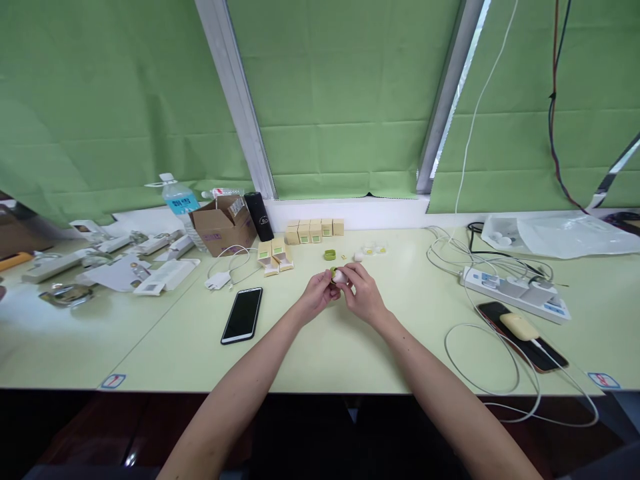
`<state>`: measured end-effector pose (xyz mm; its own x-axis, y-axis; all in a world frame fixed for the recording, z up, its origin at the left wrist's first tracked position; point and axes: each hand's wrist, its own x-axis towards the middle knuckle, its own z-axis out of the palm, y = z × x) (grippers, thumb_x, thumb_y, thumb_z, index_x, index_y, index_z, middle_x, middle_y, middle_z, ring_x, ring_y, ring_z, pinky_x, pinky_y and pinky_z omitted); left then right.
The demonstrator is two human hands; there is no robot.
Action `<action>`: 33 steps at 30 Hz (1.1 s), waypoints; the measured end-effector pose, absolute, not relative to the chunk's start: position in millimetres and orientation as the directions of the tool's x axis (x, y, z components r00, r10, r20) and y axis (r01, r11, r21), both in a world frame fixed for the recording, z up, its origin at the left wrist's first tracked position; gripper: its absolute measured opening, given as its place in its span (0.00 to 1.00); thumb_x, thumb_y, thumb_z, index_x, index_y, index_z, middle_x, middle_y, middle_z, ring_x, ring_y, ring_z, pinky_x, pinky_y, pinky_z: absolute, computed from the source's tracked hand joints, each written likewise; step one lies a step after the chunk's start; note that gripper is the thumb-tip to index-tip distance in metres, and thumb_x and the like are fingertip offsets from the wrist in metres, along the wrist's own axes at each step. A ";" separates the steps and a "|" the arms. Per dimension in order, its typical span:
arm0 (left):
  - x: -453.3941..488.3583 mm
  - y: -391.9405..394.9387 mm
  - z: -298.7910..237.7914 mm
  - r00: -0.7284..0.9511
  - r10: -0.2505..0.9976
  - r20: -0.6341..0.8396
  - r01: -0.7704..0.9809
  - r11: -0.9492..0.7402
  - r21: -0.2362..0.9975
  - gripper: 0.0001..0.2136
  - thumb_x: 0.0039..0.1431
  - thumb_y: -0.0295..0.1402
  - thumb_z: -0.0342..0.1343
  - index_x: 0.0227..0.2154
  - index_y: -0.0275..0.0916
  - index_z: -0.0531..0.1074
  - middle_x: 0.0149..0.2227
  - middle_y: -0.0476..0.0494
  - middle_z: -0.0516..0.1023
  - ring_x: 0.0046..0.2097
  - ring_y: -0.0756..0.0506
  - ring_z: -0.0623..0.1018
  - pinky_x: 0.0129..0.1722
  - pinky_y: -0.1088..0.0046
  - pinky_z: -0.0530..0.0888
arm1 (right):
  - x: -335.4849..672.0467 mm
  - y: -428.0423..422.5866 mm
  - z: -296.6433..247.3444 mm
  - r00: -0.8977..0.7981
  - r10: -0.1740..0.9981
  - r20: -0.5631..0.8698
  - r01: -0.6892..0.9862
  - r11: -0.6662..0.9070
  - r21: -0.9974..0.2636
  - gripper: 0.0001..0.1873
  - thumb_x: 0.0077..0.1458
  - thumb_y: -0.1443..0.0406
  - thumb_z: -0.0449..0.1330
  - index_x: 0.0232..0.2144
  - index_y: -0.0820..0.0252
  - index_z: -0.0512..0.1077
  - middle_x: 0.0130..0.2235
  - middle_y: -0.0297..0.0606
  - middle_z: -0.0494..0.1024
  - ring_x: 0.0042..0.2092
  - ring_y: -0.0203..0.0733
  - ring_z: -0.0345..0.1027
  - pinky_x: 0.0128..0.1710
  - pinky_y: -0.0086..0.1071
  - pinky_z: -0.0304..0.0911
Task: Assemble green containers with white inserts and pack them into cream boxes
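My left hand (318,293) pinches a small olive-green piece (333,270) over the middle of the table. Its exact kind is too small to tell. From the other side, the fingers of my right hand (364,292) close on a small white rounded piece (341,276), which is against the green piece. Just beyond the hands lies another small green oval piece (330,255). To its right are a tiny yellowish bit (343,257), a small white piece (358,257) and a clear plastic holder with yellow spots (375,249).
Small cream boxes (315,231) line the back, with several opened ones (274,256) nearer. A phone (242,315) lies left, near a cardboard box (225,227). At right are a power strip (515,294), looping white cables and a second phone (500,313) under a yellow case (520,327).
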<state>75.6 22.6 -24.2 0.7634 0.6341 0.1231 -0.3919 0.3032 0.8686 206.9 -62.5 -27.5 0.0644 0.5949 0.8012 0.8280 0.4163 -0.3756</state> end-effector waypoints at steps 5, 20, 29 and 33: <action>74.3 20.8 -22.3 0.766 0.628 0.138 -0.380 0.269 0.885 0.20 0.54 0.48 0.68 0.32 0.34 0.73 0.28 0.49 0.69 0.29 0.53 0.67 0.29 0.74 0.64 | 206.6 -62.9 -30.1 0.015 0.617 0.787 0.897 0.339 -0.282 0.17 0.64 0.69 0.53 0.54 0.57 0.70 0.48 0.47 0.75 0.44 0.46 0.73 0.39 0.38 0.74; 74.8 29.3 -26.7 0.752 0.617 0.232 -0.356 0.084 0.931 0.23 0.51 0.48 0.70 0.41 0.34 0.75 0.28 0.51 0.67 0.28 0.54 0.65 0.29 0.76 0.61 | 206.8 -56.3 -42.4 -0.082 0.545 0.834 0.959 0.270 -0.083 0.21 0.65 0.73 0.51 0.58 0.59 0.70 0.54 0.53 0.76 0.52 0.50 0.73 0.44 0.40 0.75; 76.0 22.0 -27.1 0.676 0.667 0.314 -0.345 -0.089 0.934 0.28 0.54 0.52 0.66 0.50 0.37 0.73 0.37 0.43 0.76 0.35 0.50 0.72 0.36 0.73 0.71 | 206.9 -53.3 -45.1 -0.068 0.502 0.862 0.955 0.283 -0.090 0.22 0.67 0.71 0.50 0.61 0.57 0.68 0.54 0.54 0.76 0.52 0.51 0.73 0.45 0.43 0.75; 76.1 20.0 -25.1 0.675 0.653 0.345 -0.389 -0.082 0.918 0.26 0.56 0.50 0.65 0.51 0.38 0.74 0.38 0.42 0.76 0.36 0.48 0.73 0.37 0.72 0.71 | 209.9 -53.7 -45.4 -0.055 0.508 0.859 0.946 0.303 -0.118 0.22 0.68 0.68 0.51 0.61 0.55 0.69 0.53 0.54 0.76 0.51 0.52 0.74 0.45 0.42 0.75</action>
